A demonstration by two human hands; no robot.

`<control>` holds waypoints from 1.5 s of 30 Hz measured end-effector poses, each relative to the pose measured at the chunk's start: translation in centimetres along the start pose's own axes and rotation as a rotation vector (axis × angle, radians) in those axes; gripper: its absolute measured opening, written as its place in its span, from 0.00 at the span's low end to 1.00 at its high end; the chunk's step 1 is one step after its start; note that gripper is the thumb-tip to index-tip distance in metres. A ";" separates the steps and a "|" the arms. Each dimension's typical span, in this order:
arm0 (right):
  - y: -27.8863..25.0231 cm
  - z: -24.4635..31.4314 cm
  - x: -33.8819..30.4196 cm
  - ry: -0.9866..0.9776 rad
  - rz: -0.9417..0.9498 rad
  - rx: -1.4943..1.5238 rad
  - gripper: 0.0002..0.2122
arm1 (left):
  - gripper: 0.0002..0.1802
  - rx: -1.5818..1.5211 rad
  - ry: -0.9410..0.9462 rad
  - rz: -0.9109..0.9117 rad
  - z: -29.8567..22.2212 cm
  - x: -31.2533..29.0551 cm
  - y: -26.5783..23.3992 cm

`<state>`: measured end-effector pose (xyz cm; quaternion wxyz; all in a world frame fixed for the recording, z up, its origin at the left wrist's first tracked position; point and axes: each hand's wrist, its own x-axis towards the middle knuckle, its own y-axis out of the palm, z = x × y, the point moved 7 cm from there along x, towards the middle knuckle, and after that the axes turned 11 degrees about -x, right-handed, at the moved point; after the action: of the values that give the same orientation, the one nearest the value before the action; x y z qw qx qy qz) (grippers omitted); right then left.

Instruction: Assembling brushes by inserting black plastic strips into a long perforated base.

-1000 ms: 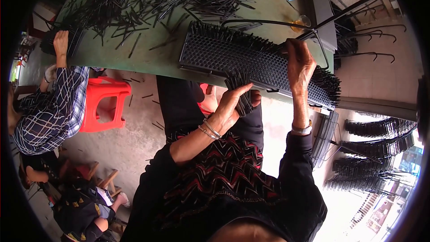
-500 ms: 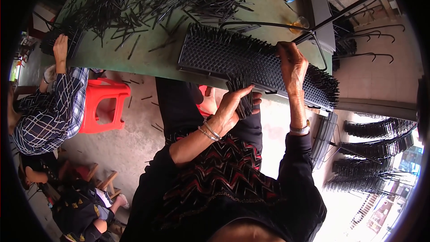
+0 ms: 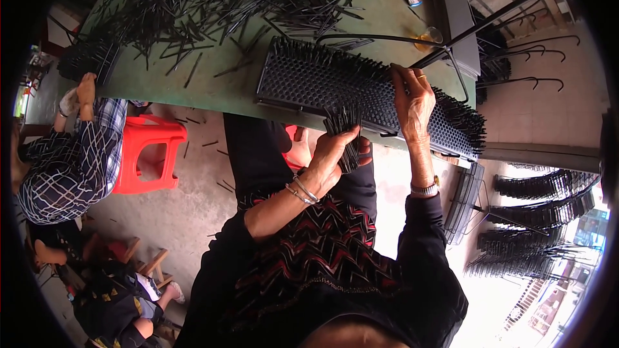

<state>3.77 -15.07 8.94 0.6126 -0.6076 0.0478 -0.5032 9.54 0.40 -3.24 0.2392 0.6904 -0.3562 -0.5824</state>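
Note:
A bundle of thin black sticks (image 3: 348,138) is wrapped in my left hand (image 3: 327,154), below the front edge of a black perforated rack (image 3: 325,84). The rack has many small holes and lies slanted along the table's near edge. Upright black sticks fill its far rows and its right end. My right hand (image 3: 414,102) reaches over the rack, fingertips pinched at the far row of sticks. A single stick seems to be between them, though the fingers partly cover it.
Loose black sticks (image 3: 193,6) lie heaped on the green table (image 3: 213,87). A black metal bar (image 3: 490,19) slants over the right side, near a cup (image 3: 429,38). A red stool (image 3: 151,154) stands left, beside a co-worker (image 3: 64,167). Filled racks (image 3: 541,209) stand at right.
My right hand has shifted slightly left along the far row of the rack. My left hand keeps the bundle almost in place. The co-worker's hand at left has moved down toward the table edge.

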 end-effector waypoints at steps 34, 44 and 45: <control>-0.7 -0.5 -0.3 -0.019 -0.100 -0.281 0.07 | 0.08 0.115 0.062 0.022 -0.7 -1.0 -1.0; -1.6 -1.2 -3.2 0.225 0.239 0.117 0.22 | 0.10 0.191 0.065 0.048 -0.5 -1.4 -0.3; -0.4 -0.8 -4.1 0.251 0.467 0.350 0.22 | 0.11 0.219 0.059 0.063 -0.4 -1.4 0.0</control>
<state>1.03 -12.76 6.76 0.7963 -0.3987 0.1738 -0.4204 9.81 1.45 -2.31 0.1910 0.7176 -0.4321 -0.5118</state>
